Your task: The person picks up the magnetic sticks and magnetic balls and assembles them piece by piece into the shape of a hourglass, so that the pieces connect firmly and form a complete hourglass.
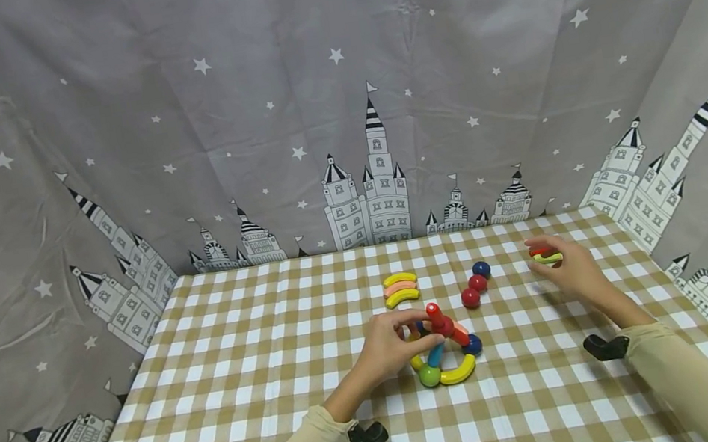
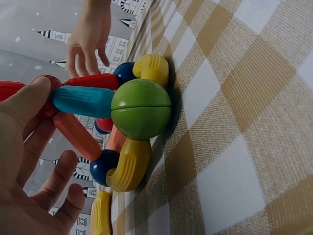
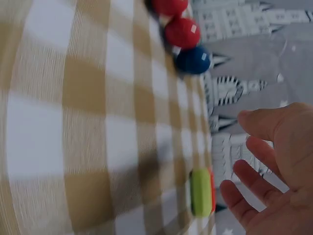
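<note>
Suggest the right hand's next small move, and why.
Probably ease the right hand down and pinch the green piece: that hand is open and clear of it in the right wrist view, the red piece lies right beside it, and the left hand already holds the built frame at its top red ball.

It looked like a curtained-off play corner, with grey castle-and-star drapes on the left, right and far sides of a checked tablecloth bearing building toys.
</note>
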`<state>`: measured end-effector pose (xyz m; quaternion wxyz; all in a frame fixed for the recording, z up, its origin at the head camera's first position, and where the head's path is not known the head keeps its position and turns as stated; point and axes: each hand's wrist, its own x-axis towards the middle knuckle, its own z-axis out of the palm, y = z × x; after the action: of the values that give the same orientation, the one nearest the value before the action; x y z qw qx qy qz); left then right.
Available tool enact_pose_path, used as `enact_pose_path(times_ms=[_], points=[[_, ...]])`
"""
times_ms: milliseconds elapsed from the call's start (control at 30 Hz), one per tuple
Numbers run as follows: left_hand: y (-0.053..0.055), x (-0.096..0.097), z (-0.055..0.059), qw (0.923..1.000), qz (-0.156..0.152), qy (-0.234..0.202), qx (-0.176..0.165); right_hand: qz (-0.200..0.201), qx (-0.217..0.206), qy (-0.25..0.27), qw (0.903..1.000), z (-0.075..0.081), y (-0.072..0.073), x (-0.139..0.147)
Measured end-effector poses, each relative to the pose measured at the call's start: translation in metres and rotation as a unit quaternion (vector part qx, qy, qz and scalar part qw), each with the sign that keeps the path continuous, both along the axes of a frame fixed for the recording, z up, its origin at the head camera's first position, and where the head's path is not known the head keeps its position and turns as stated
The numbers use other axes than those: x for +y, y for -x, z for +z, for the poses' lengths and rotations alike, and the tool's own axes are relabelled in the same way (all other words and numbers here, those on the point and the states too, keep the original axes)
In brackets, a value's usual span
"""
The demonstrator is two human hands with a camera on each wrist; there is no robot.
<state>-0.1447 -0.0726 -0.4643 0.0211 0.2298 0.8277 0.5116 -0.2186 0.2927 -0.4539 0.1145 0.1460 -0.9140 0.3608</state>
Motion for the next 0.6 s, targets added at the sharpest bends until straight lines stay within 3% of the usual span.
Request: enact_pose_path(times_ms=[233, 600], points=[[0.002, 0.0, 0.001, 0.9998, -0.007, 0.004, 0.02, -0.02, 0.027, -0.021, 0.9992, -0.014, 0.01, 0.019], [0.003, 0.0, 0.0, 0.9996, -0.013, 0.002, 0.027, -0.035, 0.026, -0.031, 0.9986, -0.029, 0.019, 0.032]])
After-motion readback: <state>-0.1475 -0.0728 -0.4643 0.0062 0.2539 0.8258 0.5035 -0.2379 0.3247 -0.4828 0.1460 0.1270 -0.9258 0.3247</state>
